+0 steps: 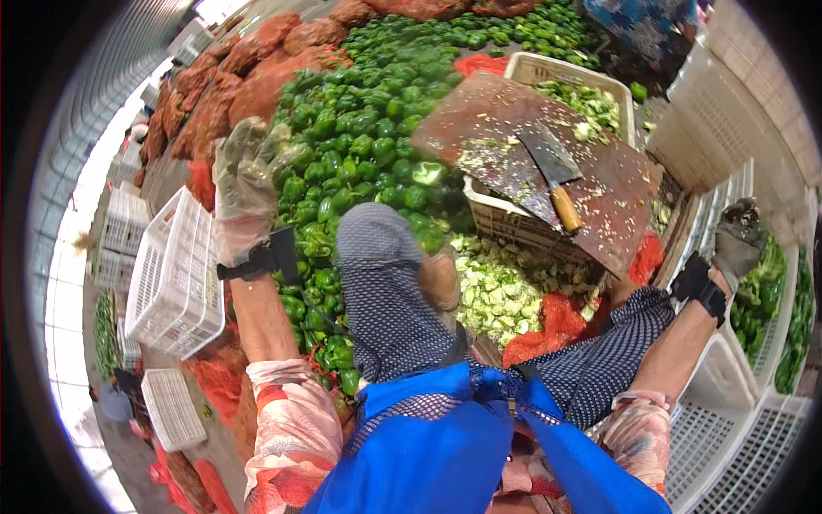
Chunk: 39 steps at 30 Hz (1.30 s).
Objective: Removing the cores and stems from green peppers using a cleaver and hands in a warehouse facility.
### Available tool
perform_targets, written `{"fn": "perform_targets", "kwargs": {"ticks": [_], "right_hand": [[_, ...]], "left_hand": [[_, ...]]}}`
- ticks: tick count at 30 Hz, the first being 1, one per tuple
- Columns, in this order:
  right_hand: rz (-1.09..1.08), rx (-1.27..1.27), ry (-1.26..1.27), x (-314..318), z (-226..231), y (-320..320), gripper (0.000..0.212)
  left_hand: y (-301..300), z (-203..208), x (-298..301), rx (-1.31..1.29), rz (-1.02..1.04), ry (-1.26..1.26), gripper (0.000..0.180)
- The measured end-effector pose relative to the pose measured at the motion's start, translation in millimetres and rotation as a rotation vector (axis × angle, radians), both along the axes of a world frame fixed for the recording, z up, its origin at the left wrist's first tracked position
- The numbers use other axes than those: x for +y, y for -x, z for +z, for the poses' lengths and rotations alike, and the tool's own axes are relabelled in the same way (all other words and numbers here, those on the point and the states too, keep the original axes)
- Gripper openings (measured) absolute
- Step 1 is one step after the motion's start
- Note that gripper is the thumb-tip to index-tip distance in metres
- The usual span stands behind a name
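Note:
My left hand (244, 184), in a pale stained glove, is raised at the left edge of a heap of green bell peppers (360, 146). Its slightly blurred fingers look stretched out, and I see nothing held. To the right, my gloved right hand (738, 244) is curled closed beside a white crate holding green peppers (762, 287). Whatever its fingers may hold is hidden. A cleaver (550, 156) with a wooden handle lies on a reddish-brown board (471, 116) speckled with seeds. The board rests across a pale crate (629, 111) containing cut pepper pieces.
Chopped pale green pieces (497, 295) lie below the board, beside red netting (561, 321). White crates (175, 274) stand at left, and filled red mesh sacks (265, 86) line the back left. More white crates (715, 428) sit at lower right. Patterned blue cloth (642, 26) shows at the top.

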State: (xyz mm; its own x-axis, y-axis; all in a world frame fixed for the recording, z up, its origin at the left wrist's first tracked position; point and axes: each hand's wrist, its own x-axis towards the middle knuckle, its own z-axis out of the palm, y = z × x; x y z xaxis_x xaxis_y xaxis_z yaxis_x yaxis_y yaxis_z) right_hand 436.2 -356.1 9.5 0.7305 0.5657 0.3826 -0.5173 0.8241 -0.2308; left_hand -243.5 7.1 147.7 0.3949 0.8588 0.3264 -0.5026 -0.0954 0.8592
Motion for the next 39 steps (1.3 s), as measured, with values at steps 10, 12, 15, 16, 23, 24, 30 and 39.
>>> {"fn": "perform_targets", "kwargs": {"ticks": [10, 12, 15, 16, 23, 24, 30, 39], "right_hand": [[0.007, -1.022, 1.439, 140, -7, 197, 0.038], [-0.057, -1.372, 1.56, 154, -54, 191, 0.044], [-0.082, -1.527, 1.61, 170, -46, 232, 0.044], [-0.078, -1.502, 1.577, 174, -45, 236, 0.044], [-0.112, -1.774, 1.548, 197, -41, 255, 0.036], [-0.137, -1.774, 1.567, 199, -36, 259, 0.034], [-0.095, -1.679, 1.666, 204, -28, 252, 0.031], [-0.193, -1.696, 1.575, 202, -42, 257, 0.031]], "left_hand": [[75, -204, 6, 0.443, 0.402, 0.564, 0.036], [60, -256, 25, 0.509, 0.299, 0.639, 0.046], [-3, -295, 67, 0.815, 0.146, 0.536, 0.048], [-23, -306, 87, 0.932, 0.101, 0.499, 0.049], [-114, -423, 183, 1.131, 0.151, -0.029, 0.034], [-127, -417, 191, 1.312, 0.113, -0.064, 0.038], [-161, -365, 179, 1.104, -0.102, 0.338, 0.054], [-154, -412, 162, 1.111, 0.125, 0.281, 0.054]]}}
